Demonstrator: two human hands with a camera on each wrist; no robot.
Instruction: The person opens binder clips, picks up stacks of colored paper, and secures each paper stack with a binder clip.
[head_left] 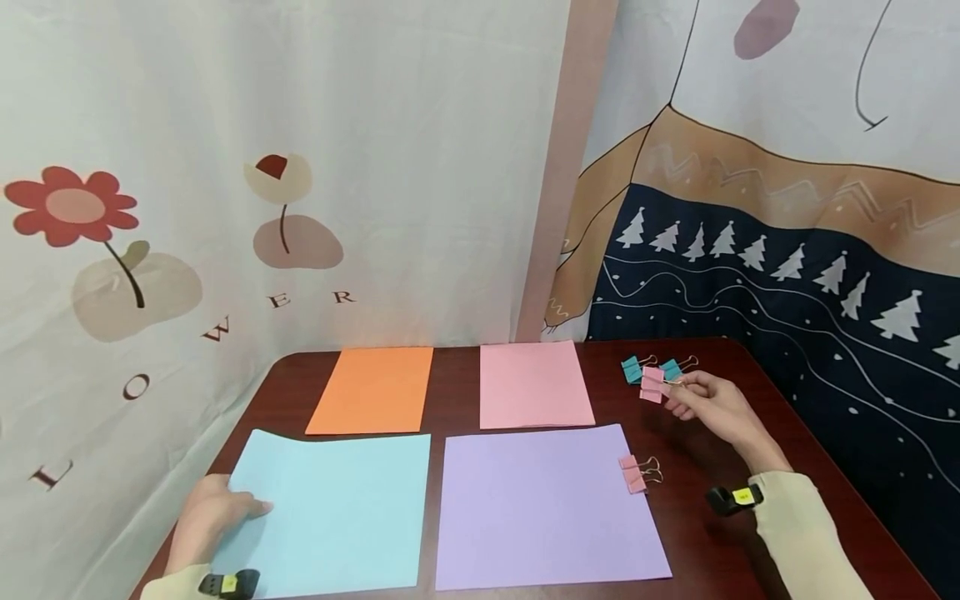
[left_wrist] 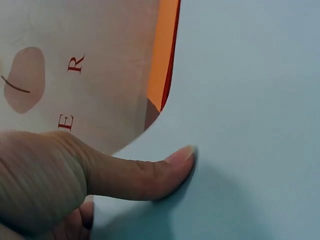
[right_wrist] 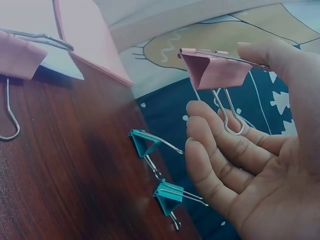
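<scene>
My left hand (head_left: pixel 212 512) pinches the left edge of a light blue paper stack (head_left: pixel 345 508), with the thumb (left_wrist: pixel 145 177) on top and other fingers beneath, mostly hidden. The paper's far left corner curves up a little. At the right, my right hand (head_left: pixel 716 408) holds a pink binder clip (right_wrist: pixel 217 70) by its wire handles, raised above the table. Two teal binder clips (right_wrist: pixel 169 197) lie on the table just beyond that hand. Another pink binder clip (head_left: pixel 632 474) grips the right edge of a purple paper stack (head_left: pixel 547 508).
Orange paper (head_left: pixel 372 390) and pink paper (head_left: pixel 535 385) lie along the back of the dark wooden table (head_left: pixel 690 533). Behind the table hang a white curtain (head_left: pixel 420 167) and a dark blue cloth (head_left: pixel 750 308) printed with trees.
</scene>
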